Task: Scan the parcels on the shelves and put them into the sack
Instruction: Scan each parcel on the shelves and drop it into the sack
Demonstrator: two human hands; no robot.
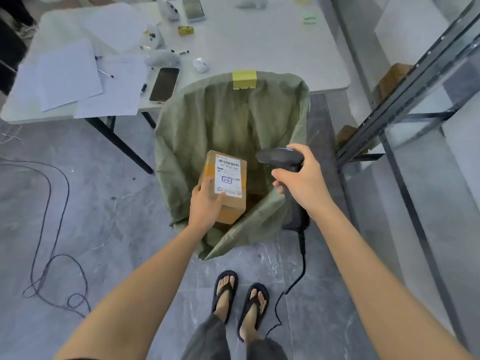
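My left hand (206, 203) grips a small brown cardboard parcel (226, 178) by its near left corner, white shipping label facing up. It hangs over the mouth of an open green woven sack (207, 120) standing on the floor. My right hand (302, 181) is closed around the handle of a black corded barcode scanner (279, 158). The scanner head sits just right of the parcel and points left toward the label. A brown shape lies deep inside the sack under the parcel.
A white table (259, 45) behind the sack carries papers (67, 74), a phone (164, 84), pens and small items. A metal shelf rack (405, 100) stands on the right with brown parcels (392, 79) on it. Cables (46, 229) loop on the floor at left. My feet in sandals (239, 300) are below.
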